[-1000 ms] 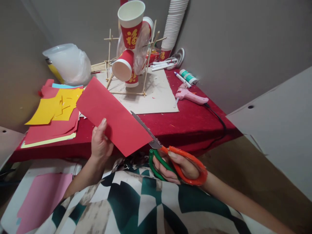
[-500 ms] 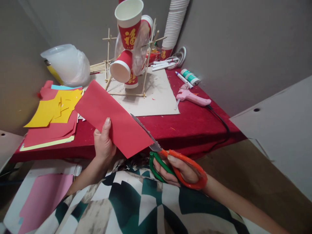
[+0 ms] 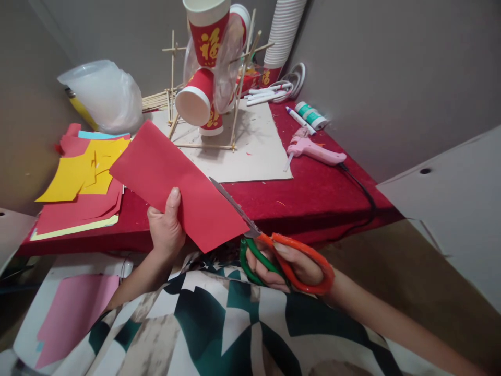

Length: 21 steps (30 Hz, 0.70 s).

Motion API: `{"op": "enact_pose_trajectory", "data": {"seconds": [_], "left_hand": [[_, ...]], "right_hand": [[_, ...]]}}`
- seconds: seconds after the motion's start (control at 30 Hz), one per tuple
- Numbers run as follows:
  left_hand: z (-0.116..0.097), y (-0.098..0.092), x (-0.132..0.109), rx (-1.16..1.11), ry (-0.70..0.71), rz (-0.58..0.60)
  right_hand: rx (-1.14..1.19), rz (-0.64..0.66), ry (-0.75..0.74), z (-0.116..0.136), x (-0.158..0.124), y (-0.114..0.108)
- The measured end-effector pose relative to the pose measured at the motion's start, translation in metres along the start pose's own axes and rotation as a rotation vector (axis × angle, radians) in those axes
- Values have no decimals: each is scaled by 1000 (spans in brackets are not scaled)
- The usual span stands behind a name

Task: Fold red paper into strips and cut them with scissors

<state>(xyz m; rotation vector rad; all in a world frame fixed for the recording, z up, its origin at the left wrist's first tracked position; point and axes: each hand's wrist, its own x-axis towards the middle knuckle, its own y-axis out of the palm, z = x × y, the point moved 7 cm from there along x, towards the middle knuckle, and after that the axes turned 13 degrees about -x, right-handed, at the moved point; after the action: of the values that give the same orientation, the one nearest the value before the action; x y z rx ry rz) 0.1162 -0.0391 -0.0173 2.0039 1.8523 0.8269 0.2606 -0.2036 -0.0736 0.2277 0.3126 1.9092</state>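
Observation:
A folded-looking rectangle of red paper [image 3: 183,183] is pinched in my left hand [image 3: 167,224], thumb on top and fingers hidden beneath. My right hand [image 3: 282,263] grips scissors [image 3: 309,261] with one orange and one green handle. The upper blade lies along the paper's right edge and the blades meet the sheet near its lower right corner. Behind the paper stands a frame of wooden sticks [image 3: 234,117] carrying red and white paper cups [image 3: 209,42] around a clear plastic piece [image 3: 229,73].
Yellow paper sheets [image 3: 70,175] lie on red ones at the left, near a white plastic bag [image 3: 113,99]. A pink glue gun [image 3: 317,151], a marker [image 3: 300,121] and stacked cups [image 3: 287,31] are on the right. Pink paper [image 3: 78,313] lies lower left.
The view has shifted slightly, so the table things sit a bit higher. The red paper has moved slightly left at its upper end; both hands keep their grips.

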Motion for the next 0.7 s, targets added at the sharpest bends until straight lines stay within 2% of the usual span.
{"op": "enact_pose_trajectory", "data": {"seconds": [0.2, 0.37, 0.7], "left_hand": [[1, -5, -2, 40, 11, 22], [1, -3, -3, 61, -38, 24], [1, -2, -5, -1, -92, 34]], "right_hand": [[39, -2, 7, 1, 1, 3], [8, -63, 33, 0, 0, 2], [-26, -115, 17, 8, 3, 8]]}}
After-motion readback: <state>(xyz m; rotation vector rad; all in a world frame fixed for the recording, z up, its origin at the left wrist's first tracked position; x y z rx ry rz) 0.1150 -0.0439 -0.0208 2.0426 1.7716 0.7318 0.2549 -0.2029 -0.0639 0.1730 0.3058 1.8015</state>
